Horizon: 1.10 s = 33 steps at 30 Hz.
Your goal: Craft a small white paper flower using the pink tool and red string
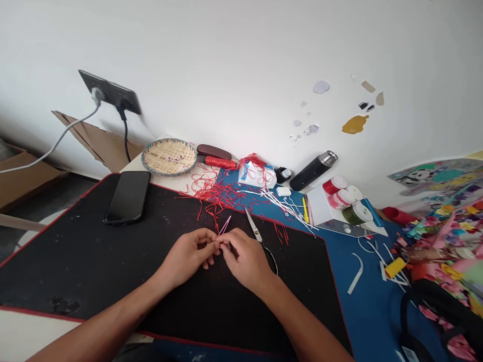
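Two hands on my feed — left hand (187, 255) and right hand (243, 259), fingertips pinched together on one thin pink strip (225, 225) above the black desk mat (75, 261); a slackened pinch could lose it among the loose red strands (217, 197).

No readable text, labels or numbers anywhere.

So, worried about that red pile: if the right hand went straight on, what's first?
The left hand, which the right hand already touches; beyond it, probably the red strands, though depth is unclear.
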Tool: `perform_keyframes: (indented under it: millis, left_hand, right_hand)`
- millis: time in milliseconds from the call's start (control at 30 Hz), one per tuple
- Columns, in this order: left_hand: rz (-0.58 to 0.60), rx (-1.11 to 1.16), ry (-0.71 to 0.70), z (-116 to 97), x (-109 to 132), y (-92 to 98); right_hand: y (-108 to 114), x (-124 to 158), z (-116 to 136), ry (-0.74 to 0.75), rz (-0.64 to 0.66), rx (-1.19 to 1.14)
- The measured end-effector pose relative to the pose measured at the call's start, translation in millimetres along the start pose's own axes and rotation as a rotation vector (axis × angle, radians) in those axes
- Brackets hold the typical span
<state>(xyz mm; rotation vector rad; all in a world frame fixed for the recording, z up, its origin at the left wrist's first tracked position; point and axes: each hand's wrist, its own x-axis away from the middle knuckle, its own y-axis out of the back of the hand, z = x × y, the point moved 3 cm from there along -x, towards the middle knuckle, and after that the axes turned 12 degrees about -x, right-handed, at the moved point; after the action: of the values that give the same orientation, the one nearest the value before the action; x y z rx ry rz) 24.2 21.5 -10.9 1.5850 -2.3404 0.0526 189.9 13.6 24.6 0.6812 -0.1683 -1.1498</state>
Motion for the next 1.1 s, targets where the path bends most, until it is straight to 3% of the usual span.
perform_keyframes:
  millis: [467, 1100]
  left_hand:
    - [-0.006, -0.066, -0.037, -7.5, 6.5, -2.3]
    - [0.012, -0.121, -0.054, -9.1, 9.2, -2.6]
  right_hand:
    - [6.6, -0.6, 1.0, -0.112, 0.058, 0.106]
    - [6.2, 3.0, 0.7, -0.096, 0.101, 0.122]
